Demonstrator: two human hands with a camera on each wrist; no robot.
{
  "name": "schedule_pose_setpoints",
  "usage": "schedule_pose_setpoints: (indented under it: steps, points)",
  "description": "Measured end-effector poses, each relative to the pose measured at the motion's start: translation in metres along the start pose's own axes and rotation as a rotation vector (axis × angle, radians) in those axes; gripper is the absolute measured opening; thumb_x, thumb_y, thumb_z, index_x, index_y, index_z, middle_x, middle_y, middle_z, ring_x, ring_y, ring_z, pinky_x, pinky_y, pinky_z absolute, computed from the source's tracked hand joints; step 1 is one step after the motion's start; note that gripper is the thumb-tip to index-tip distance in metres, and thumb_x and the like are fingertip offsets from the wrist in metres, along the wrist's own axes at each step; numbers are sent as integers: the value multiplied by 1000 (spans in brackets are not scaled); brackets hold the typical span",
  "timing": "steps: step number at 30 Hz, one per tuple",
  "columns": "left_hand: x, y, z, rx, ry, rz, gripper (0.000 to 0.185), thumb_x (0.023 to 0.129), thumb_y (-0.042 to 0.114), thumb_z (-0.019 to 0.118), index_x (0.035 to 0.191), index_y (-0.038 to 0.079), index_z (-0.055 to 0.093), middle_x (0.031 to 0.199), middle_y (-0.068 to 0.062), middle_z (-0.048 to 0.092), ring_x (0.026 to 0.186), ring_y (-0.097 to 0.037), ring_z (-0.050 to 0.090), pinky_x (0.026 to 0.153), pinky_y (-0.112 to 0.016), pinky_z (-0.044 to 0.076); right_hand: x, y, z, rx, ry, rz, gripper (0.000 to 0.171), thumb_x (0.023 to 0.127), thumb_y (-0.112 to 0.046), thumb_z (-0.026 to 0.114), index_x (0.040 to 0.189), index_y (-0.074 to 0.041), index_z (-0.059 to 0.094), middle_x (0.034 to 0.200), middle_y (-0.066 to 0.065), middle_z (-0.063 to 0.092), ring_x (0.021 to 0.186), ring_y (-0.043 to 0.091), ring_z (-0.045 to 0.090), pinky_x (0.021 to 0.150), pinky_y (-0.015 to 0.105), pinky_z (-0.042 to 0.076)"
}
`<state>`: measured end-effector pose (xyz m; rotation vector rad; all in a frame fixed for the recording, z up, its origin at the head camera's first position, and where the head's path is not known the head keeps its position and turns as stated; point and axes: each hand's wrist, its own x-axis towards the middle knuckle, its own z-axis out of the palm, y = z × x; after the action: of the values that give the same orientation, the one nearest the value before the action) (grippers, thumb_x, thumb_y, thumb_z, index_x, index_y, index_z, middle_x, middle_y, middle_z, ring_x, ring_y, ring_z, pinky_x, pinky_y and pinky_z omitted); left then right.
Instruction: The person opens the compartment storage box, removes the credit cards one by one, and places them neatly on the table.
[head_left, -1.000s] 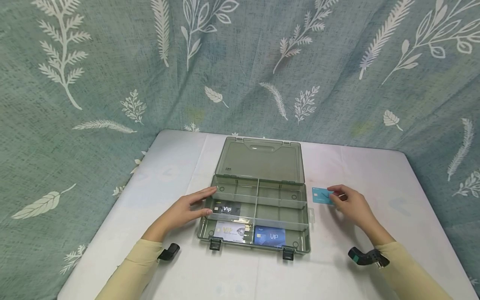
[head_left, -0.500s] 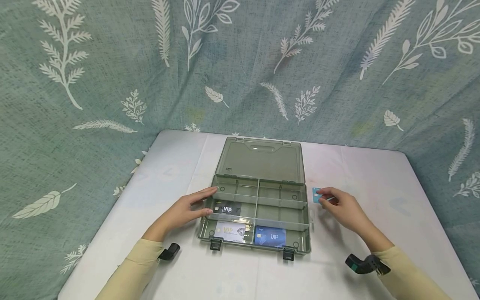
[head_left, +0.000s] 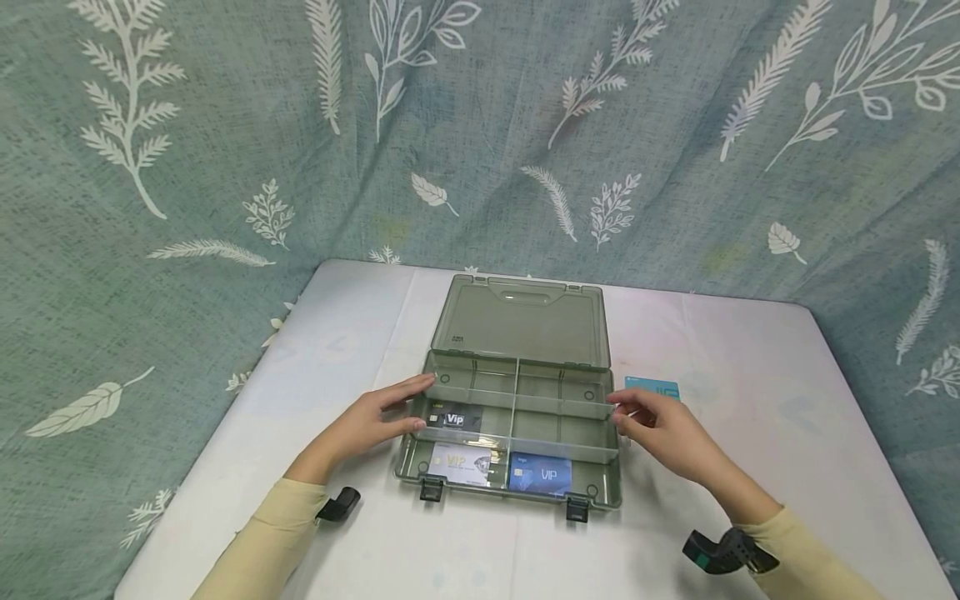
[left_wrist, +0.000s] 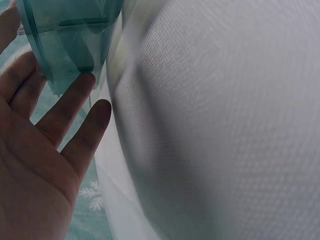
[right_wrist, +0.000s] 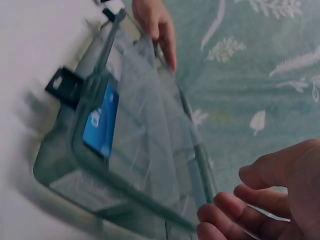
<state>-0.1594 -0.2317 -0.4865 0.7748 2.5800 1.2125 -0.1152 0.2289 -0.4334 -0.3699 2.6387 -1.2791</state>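
An olive-green see-through divided box [head_left: 564, 430] lies with its lid [head_left: 521, 321] folded back. My left hand [head_left: 375, 422] rests at its left side, thumb and fingertips on the rim; in the left wrist view its fingers [left_wrist: 75, 102] lie extended against the wall. At the right rim is my right hand [head_left: 667, 433], fingers loosely bent and thumb apart from them in the right wrist view. A teal card [head_left: 651, 385] lies on the table just behind that hand, partly hidden by it.
Inside the box, a black VIP card [head_left: 453, 415] lies in the left middle compartment, a white one [head_left: 459, 462] at front left and a blue one [head_left: 540, 473] at front right. Two dark latches [head_left: 431, 488] stick out in front. Leaf-patterned cloth [head_left: 480, 142] rises behind the table.
My right hand has slid left from over the teal card to the box's right rim, leaving the card on the table. The left hand stays put.
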Motion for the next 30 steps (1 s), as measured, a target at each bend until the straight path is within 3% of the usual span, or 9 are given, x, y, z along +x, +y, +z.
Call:
schedule_pose_setpoints:
  steps: [8, 18, 23, 30]
  points:
    - [-1, 0, 1, -8, 1, 2, 69, 95, 32, 74, 155, 13, 46, 162, -7, 37, 146, -31, 38, 113, -46, 43, -5, -13, 4, 105, -118, -18, 36, 102, -23, 65, 132, -3, 64, 110, 11, 70, 95, 22, 68, 77, 29, 60]
    - [-1, 0, 0, -20, -10, -25, 70, 94, 35, 74, 155, 16, 45, 163, -5, 36, 147, -29, 37, 114, -45, 42, -10, -23, 8, 256, -312, 23, 46, 103, -27, 64, 137, 3, 58, 126, 18, 67, 116, 32, 65, 89, 27, 58]
    - [-1, 0, 0, -29, -15, -39, 71, 94, 37, 74, 155, 17, 45, 163, -2, 36, 147, -27, 37, 115, -42, 41, -12, -22, 16, 278, -391, 48, 51, 103, -28, 63, 139, 7, 56, 134, 22, 63, 121, 33, 62, 96, 34, 57]
    - [0, 0, 0, -37, -18, -45, 70, 94, 35, 74, 155, 19, 45, 163, 0, 36, 148, -26, 36, 116, -41, 39, -16, -26, 28, 272, -429, 98, 54, 102, -28, 64, 139, 10, 55, 136, 24, 61, 123, 34, 62, 99, 47, 56]
